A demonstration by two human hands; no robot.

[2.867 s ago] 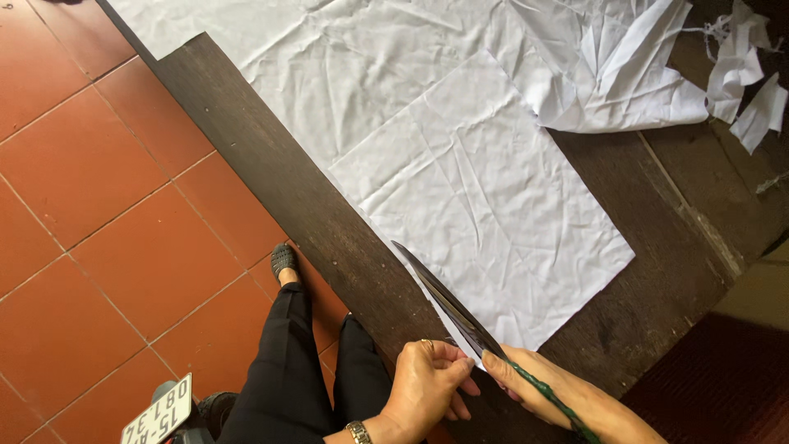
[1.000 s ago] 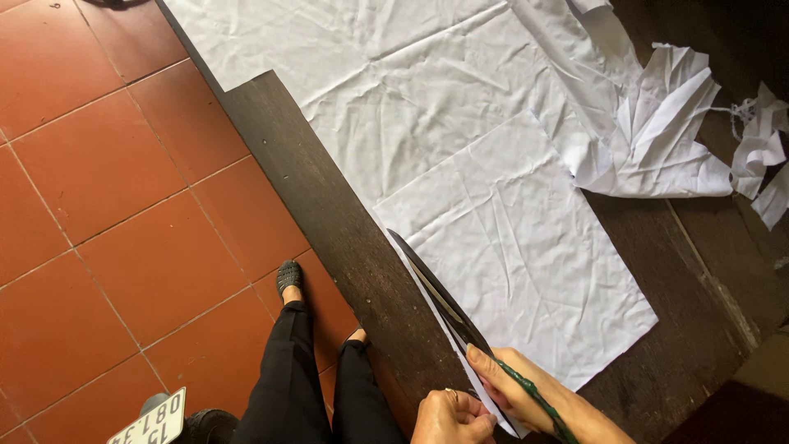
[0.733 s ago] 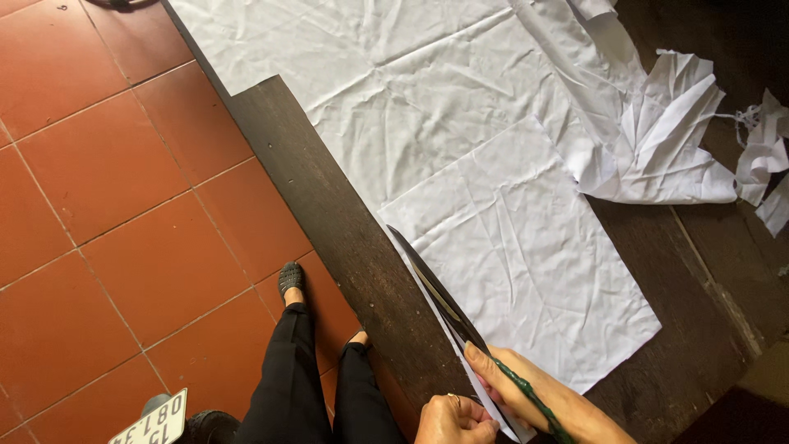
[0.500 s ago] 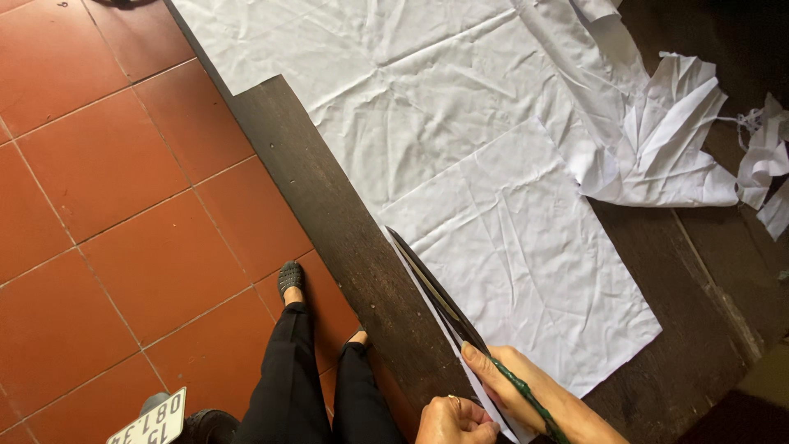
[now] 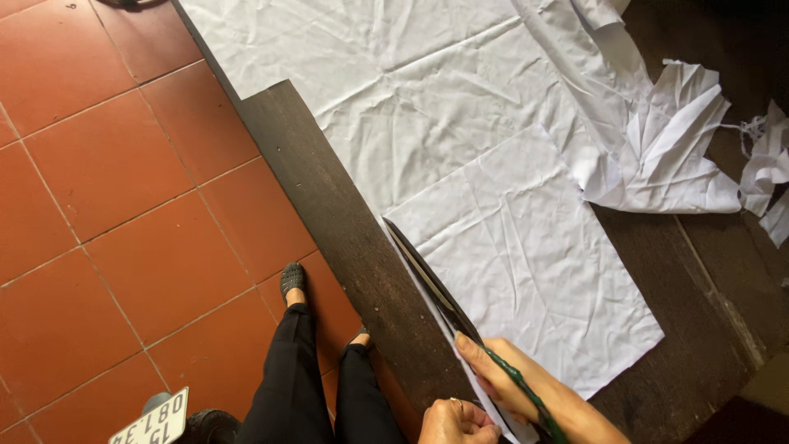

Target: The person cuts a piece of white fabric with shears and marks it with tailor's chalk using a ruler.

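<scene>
Scissors point(image 5: 431, 288), long dark blades, green handle, lie along near edge of white cloth point(image 5: 526, 263) on dark bench point(image 5: 329, 205); blade tips point away from person, blades nearly together. Right hand point(image 5: 534, 399) grip wrapped around scissor handle, forefinger stretched along blades. Left hand point(image 5: 456, 421) at bottom edge, fingers curled in narrow pinch on thin cut strip just beside scissors. Crumpled white offcuts point(image 5: 666, 156) far right on bench. Red tile floor point(image 5: 107, 205) and person's dark trousers left of bench.
</scene>
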